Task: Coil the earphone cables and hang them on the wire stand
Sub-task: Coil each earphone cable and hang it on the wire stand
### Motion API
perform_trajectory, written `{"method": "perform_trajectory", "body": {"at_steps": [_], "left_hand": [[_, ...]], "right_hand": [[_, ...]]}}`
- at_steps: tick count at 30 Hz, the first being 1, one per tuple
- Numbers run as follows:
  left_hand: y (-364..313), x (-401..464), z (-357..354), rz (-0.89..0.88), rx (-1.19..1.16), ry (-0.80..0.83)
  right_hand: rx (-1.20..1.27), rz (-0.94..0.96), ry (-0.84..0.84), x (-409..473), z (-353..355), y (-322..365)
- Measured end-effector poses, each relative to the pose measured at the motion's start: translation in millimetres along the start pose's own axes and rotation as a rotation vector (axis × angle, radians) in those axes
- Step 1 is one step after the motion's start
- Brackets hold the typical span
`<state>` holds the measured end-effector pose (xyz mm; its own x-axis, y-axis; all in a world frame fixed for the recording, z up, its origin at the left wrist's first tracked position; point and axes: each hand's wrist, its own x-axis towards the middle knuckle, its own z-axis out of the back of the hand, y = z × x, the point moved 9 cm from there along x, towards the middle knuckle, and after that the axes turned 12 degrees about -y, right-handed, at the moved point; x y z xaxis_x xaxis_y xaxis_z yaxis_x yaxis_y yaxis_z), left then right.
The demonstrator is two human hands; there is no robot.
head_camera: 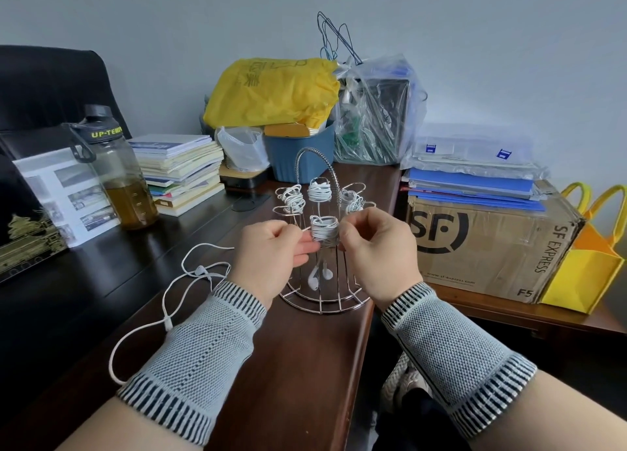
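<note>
Both hands, left hand and right hand, are pinching a coiled cable onto the wire stand, fingers clamped. Next: coiling the loose cable lying on the desk.

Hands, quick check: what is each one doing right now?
Left hand: fingers curled, pinching the coiled earphone cable on the wire stand.
Right hand: fingers curled, pinching the same coil.

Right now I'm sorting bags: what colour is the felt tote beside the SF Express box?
Yellow felt tote, orange inside, seen in the head view.
</note>
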<state>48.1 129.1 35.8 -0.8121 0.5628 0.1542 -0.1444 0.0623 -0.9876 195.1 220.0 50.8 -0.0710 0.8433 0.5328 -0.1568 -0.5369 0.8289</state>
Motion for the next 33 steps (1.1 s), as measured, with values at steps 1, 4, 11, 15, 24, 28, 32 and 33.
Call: {"method": "perform_trajectory", "body": {"at_steps": [1,4,11,15,24,28,32,33], "left_hand": [[1,-2,1,0.020,-0.038,0.025],[2,-6,3,0.040,-0.090,0.067],[1,-8,-2,0.005,-0.063,0.107],[2,-7,-1,-0.006,-0.060,0.099],[3,-10,1,-0.030,-0.088,0.072],[5,-11,1,-0.038,-0.090,0.092],[-1,-12,4,-0.183,0.074,0.124],[-7,-14,4,-0.283,0.201,0.136]], "right_hand": [[0.023,0.008,0.022,-2,-2,0],[0.054,0.027,0.070,-9,-9,0],[0.011,0.052,0.018,-2,-4,1],[0.017,0.037,0.018,1,-2,-1],[0.063,-0.013,0.016,-1,-5,-5],[0.060,-0.019,0.001,1,-4,-7],[0.090,-0.024,0.009,-4,-5,-10],[0.107,-0.029,0.023,-5,-6,-11]]}}
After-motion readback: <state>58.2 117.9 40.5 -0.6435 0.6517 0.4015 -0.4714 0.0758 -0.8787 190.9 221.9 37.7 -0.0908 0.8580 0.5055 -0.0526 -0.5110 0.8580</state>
